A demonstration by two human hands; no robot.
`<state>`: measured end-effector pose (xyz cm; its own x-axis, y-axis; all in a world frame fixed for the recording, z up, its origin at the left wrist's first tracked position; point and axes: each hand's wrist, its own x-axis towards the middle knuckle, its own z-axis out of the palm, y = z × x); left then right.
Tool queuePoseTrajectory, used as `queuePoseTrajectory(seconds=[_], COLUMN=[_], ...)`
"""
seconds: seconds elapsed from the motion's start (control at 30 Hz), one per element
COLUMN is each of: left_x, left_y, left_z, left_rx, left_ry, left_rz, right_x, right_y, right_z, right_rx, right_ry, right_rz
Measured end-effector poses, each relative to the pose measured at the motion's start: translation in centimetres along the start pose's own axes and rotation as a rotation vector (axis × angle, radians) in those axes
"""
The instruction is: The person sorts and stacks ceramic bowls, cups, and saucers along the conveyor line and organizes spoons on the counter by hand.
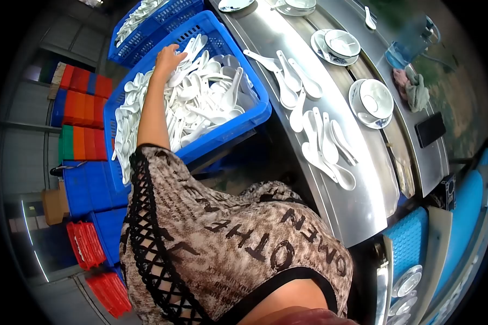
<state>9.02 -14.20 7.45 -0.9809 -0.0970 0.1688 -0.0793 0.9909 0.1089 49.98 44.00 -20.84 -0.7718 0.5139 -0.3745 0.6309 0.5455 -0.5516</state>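
Observation:
My left hand [170,57] reaches over the far part of a blue basket [261,111], at the heap of white spoons [192,89]. Its fingers are bent and a little apart, close to the spoons, and no spoon shows clearly in its grasp. More white spoons line the basket's left side under my forearm. To the right, several loose white spoons [326,138] lie in a loose group on the steel counter [363,179]. My right hand is out of view.
Stacked bowls and plates [375,100] stand along the counter, near a black phone [430,130], cloths [416,92] and a blue-tinted jug [409,46]. Another blue basket [146,40] of spoons is behind. Coloured crates [87,143] are piled at left; glassware [406,281] sits at lower right.

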Motion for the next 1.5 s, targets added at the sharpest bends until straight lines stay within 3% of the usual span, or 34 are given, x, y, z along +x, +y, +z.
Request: queuePoseTrajectory(seconds=[0.13, 0.2, 0.27, 0.33, 0.37, 0.4, 0.43, 0.47, 0.53, 0.57, 0.63, 0.67, 0.7, 0.73, 0.77, 0.83, 0.9, 0.97, 1.07, 1.17, 1.23, 1.37, 1.4, 1.43, 1.5], left_x=[4.4, 5.0, 6.7, 7.0, 6.9, 6.5, 6.0, 5.5, 4.8, 5.7, 7.3, 7.0, 6.9, 7.9, 5.7, 5.2, 3.9, 0.6, 1.0, 2.2, 0.2, -2.9, -2.7, -2.7, -4.6], left_y=[-2.4, -1.8, -3.3, -3.8, -3.7, -3.3, -2.7, -2.2, -0.4, -1.2, -4.7, -3.6, -3.6, -4.8, -1.7, -0.5, 0.7, 6.4, 6.7, 10.8, 18.3, 29.8, 31.2, 32.4, 35.6], left_z=[2.3, 2.6, 4.1, 4.7, 4.4, 3.8, 3.5, 3.0, 1.9, 2.9, 5.0, 3.9, 3.7, 3.5, 1.8, 0.2, -1.3, -4.3, -5.7, -6.5, -6.7, -5.2, -4.4, -3.4, -2.0], left_rx=[0.074, 0.013, 0.088, 0.085, 0.086, 0.086, 0.082, 0.064, -0.043, -0.016, 0.054, -0.024, -0.069, -0.207, -0.424, -0.602, -0.963, -1.127, -1.558, -1.435, -1.179, -0.967, -0.876, -0.793, -0.914], left_ry=[-0.198, -0.146, -0.025, -0.043, -0.058, -0.085, -0.118, -0.171, -0.363, -0.212, 0.097, 0.020, 0.076, 0.036, 0.162, 0.224, 0.165, 0.290, 0.054, -0.126, -0.035, -0.295, -0.321, -0.349, -0.402], left_rz=[-0.108, -0.170, -0.044, 0.065, 0.111, 0.154, 0.191, 0.216, 0.199, 0.248, 0.310, 0.327, 0.270, 0.155, 0.198, 0.032, -0.025, -0.148, 0.016, 0.047, 0.129, 0.428, 0.514, 0.609, 0.598], right_x=[-1.0, -3.0, -4.5, -5.8, -6.7, -7.1, -8.1, -9.1, -9.9, -9.5, -7.5, -7.5, -6.9, -6.1, -4.7, -4.3, -3.5, -2.6, -1.1, 1.5, 3.8, 9.8, 12.3, 12.2, 9.0], right_y=[0.7, 0.7, 0.3, -1.0, -5.0, -2.6, -2.1, -2.3, -0.6, 1.4, 11.8, 14.2, 16.3, 20.2, 22.3, 17.6, 17.5, 17.1, 12.1, 6.2, 0.5, -5.3, -3.6, -4.6, -8.4], right_z=[-1.3, -2.7, -4.9, -9.2, -15.2, -16.6, -19.0, -21.2, -24.9, -26.3, -27.2, -27.8, -28.4, -29.2, -29.5, -29.9, -29.6, -28.9, -26.6, -24.2, -23.0, -18.7, -16.3, -16.2, -19.3], right_rx=[0.061, 0.104, 0.191, 0.257, -0.131, 0.224, 0.553, 0.737, 0.781, 0.641, -0.133, -0.226, -0.315, -0.303, -0.297, 0.088, -0.031, -0.074, 0.350, 0.610, 0.616, 0.659, 0.722, 0.231, 0.592], right_ry=[-0.015, -0.013, -0.001, -0.036, -0.353, -0.285, -0.197, -0.025, 0.369, 0.593, 0.985, 0.966, 0.938, 0.766, 0.595, 0.465, 0.480, 0.494, 0.604, 0.593, 0.502, 0.346, 0.361, 0.545, 0.234], right_rz=[0.010, -0.015, -0.145, -0.313, 0.023, -0.089, 0.061, 0.076, 0.106, 0.163, 0.155, 0.213, 0.262, 0.319, 0.367, 0.389, 0.297, 0.252, 0.165, 0.045, -0.014, -0.091, -0.216, -0.343, -0.143])
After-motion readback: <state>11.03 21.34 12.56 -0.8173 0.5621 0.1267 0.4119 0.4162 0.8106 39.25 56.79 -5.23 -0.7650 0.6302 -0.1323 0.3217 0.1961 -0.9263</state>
